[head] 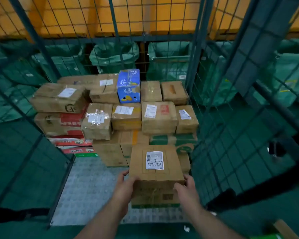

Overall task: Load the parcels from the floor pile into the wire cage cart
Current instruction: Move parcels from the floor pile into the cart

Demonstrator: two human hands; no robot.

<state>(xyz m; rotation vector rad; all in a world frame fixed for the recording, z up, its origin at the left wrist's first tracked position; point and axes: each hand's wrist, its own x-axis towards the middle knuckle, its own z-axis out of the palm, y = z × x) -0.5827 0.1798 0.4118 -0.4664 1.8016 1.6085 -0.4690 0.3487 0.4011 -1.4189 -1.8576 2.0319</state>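
A brown cardboard parcel [155, 163] with a white shipping label on top is held between both hands, inside the open front of the wire cage cart [212, 152]. My left hand [123, 186] grips its near left corner, and my right hand [186, 188] grips its near right corner. The parcel's underside is hidden, so whether it touches the cart's metal floor [86, 187] cannot be told. Behind it, several taped parcels [126, 116] are stacked against the cart's back wall, among them a blue printed box [128, 86].
Green sacks [114, 56] hang in a row behind the cage, with an orange wall above. The cart's mesh side panels [24, 152] stand open left and right. The bare patterned cart floor lies left of the held parcel. A cardboard corner [283, 228] shows at the bottom right.
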